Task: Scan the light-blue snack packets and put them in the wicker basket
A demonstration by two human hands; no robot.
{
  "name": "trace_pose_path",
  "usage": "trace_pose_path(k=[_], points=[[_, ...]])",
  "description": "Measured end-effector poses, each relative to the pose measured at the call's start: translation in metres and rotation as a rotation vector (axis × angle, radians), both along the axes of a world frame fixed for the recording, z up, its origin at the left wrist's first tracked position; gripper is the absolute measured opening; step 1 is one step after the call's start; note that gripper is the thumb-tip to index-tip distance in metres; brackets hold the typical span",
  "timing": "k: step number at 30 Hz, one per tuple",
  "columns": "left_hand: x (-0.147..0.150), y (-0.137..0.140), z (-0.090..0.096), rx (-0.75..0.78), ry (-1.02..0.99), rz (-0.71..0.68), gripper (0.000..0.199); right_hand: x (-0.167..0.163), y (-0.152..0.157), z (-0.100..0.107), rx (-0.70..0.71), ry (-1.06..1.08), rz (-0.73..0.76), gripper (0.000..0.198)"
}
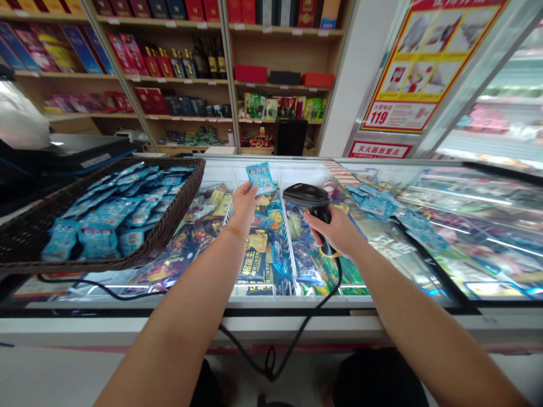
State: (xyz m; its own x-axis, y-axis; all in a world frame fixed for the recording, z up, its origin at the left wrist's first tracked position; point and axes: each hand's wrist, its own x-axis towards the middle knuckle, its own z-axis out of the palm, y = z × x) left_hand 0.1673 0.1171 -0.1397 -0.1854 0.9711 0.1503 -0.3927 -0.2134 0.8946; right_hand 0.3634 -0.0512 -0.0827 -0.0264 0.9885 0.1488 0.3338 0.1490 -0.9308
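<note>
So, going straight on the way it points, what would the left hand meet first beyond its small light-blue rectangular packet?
Probably the long white far freezer rim; height and depth are unclear, so the left hand might instead pass over it towards the upright black boxy object behind.

There are two hands, one left hand (245, 202) and one right hand (341, 230), holding one blue packet (261, 178) and one black scanner (306, 195). One wicker basket (180, 215) contains many packets (102, 219), too many for an exact count. There are also one bracelet (235, 230), three flat boxes (285, 77) in one row, one large poster (403, 96), one small sign (379, 150).
</note>
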Motion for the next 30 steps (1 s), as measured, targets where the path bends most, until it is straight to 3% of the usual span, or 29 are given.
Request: trace_pose_path(k=[13,19,24,30], points=[[0.003,-0.001,-0.001,-0.004,-0.053,0.014,0.041,0.002,0.001,0.000,-0.013,-0.029,0.001,0.024],[0.019,-0.017,0.009,-0.034,0.001,0.023,0.027,0.022,0.004,0.008,-0.003,0.057,-0.019,0.025],[0.074,-0.027,0.026,-0.163,0.078,-0.063,0.020,0.081,-0.017,0.019,0.013,0.040,-0.107,0.025],[0.199,-0.038,0.039,-0.218,0.110,-0.315,0.024,0.167,-0.053,0.024,-0.007,0.102,-0.329,0.029]])
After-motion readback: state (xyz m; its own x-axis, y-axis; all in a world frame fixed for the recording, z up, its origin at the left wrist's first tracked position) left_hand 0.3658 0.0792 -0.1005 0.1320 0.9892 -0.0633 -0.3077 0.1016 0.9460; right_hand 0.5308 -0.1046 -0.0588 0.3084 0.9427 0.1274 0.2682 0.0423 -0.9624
